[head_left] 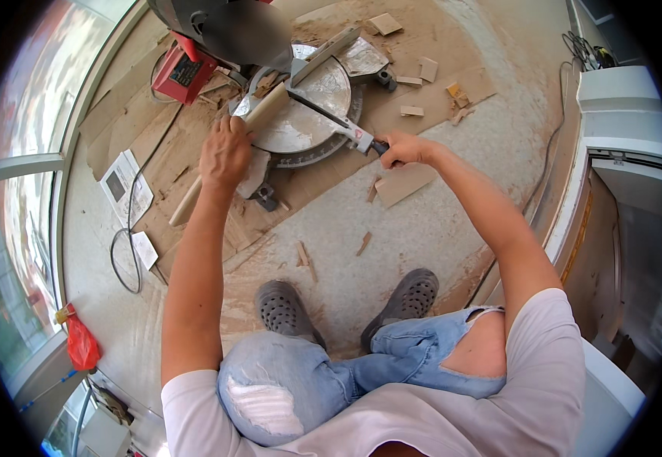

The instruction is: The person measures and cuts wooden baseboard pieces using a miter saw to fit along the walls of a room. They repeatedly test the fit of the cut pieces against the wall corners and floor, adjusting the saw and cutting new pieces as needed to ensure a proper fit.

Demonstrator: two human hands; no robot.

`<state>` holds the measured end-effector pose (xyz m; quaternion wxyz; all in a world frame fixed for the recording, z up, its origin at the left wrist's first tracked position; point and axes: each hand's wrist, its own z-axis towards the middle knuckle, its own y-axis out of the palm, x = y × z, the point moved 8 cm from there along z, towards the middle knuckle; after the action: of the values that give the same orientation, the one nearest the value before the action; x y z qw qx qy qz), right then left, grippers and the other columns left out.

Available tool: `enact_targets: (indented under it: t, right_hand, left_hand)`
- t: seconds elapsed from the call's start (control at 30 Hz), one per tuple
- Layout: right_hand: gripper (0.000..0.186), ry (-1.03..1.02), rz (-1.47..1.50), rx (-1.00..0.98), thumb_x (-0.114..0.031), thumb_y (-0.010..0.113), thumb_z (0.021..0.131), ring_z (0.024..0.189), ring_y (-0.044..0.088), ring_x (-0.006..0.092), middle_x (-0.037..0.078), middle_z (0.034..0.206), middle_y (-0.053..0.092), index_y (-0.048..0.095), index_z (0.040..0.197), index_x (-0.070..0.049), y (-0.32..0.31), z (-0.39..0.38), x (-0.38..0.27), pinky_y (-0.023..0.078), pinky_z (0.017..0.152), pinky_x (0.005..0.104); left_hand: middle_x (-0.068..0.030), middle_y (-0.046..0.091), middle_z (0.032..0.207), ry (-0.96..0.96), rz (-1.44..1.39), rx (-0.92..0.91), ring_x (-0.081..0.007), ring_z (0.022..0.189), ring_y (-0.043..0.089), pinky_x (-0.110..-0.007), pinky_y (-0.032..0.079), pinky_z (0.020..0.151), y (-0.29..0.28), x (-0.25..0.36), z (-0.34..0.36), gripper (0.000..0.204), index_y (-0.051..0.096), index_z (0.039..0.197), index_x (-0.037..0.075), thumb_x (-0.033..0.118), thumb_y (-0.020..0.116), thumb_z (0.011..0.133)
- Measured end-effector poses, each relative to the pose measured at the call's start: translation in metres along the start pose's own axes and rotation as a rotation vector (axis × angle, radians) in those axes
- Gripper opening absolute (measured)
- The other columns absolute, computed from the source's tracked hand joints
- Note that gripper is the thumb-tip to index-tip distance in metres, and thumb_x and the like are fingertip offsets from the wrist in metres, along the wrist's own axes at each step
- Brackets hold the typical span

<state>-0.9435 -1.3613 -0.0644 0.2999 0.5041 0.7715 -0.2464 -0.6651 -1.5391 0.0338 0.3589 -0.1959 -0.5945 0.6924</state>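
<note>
A miter saw [308, 126] with a round silver table stands on the floor ahead of me, its red and black head raised at the far left. My left hand [225, 154] is closed over a long pale wood strip [268, 108], which lies slantwise across the left side of the saw table. The strip's near end sticks out to the left of my wrist. With my right hand [409, 149] I grip the black table handle [380, 147] at the saw's front edge. My left fingertips are partly hidden against the strip.
Flattened cardboard [110, 126] lies under the saw. Wood offcuts [428, 68] and sawdust are scattered around it, with a larger flat piece [406, 185] near my right hand. A black cord [131, 228] loops beside printed sheets [127, 186] at left. Glass panes line the left side.
</note>
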Motion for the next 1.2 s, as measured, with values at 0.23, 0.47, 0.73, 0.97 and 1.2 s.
enact_targets:
  t: [0.23,0.47,0.73,0.97,1.2]
  right_hand:
    - [0.048,-0.078,-0.172,0.062,-0.007,0.065,0.063,0.055,0.05,0.0084,-0.001,0.068,0.055,0.069,0.11,-0.001,-0.054,0.012,-0.002,0.039,0.049,0.0269]
    - [0.052,-0.161,-0.363,0.22,-0.012,0.071,0.068,0.072,0.057,0.0119,0.002,0.082,0.062,0.068,0.119,-0.001,-0.065,0.006,-0.001,0.046,0.063,0.0286]
    - [0.047,-0.096,-0.293,0.518,-0.034,0.073,0.091,0.08,0.063,0.0145,0.009,0.089,0.072,0.068,0.126,-0.003,-0.125,-0.064,-0.015,0.049,0.072,0.0309]
    - [0.035,-0.453,-0.341,0.963,-0.029,0.063,0.099,0.063,0.047,0.0054,-0.002,0.078,0.066,0.071,0.122,-0.003,-0.217,-0.172,-0.157,0.041,0.057,0.0248]
    - [0.035,-0.823,-0.79,0.922,-0.03,0.062,0.097,0.068,0.062,0.0137,0.005,0.079,0.07,0.072,0.112,0.0,-0.133,-0.174,-0.443,0.051,0.063,0.0324]
  left_hand:
    - [-0.0167,0.061,0.098,-0.01,-0.016,-0.022,-0.0373,0.095,0.062,-0.048,0.051,0.08,0.001,0.0,0.002,0.027,0.052,0.097,0.003,0.024,0.069,0.093]
    - [-0.0175,0.063,0.101,-0.022,-0.014,-0.057,-0.0379,0.098,0.062,-0.048,0.051,0.082,0.004,0.002,0.007,0.027,0.053,0.099,0.002,0.025,0.067,0.094]
    - [-0.0204,0.065,0.11,-0.088,-0.068,-0.11,-0.0423,0.107,0.061,-0.052,0.05,0.086,0.008,-0.007,0.008,0.027,0.054,0.103,0.002,0.026,0.066,0.096]
    - [-0.0206,0.066,0.109,-0.094,-0.088,-0.17,-0.0419,0.106,0.063,-0.051,0.051,0.088,0.016,-0.008,0.014,0.028,0.055,0.106,0.003,0.026,0.067,0.095]
    - [-0.0186,0.067,0.106,-0.055,-0.055,-0.198,-0.0361,0.103,0.066,-0.046,0.054,0.088,0.019,-0.006,0.018,0.022,0.056,0.104,0.002,0.02,0.062,0.093]
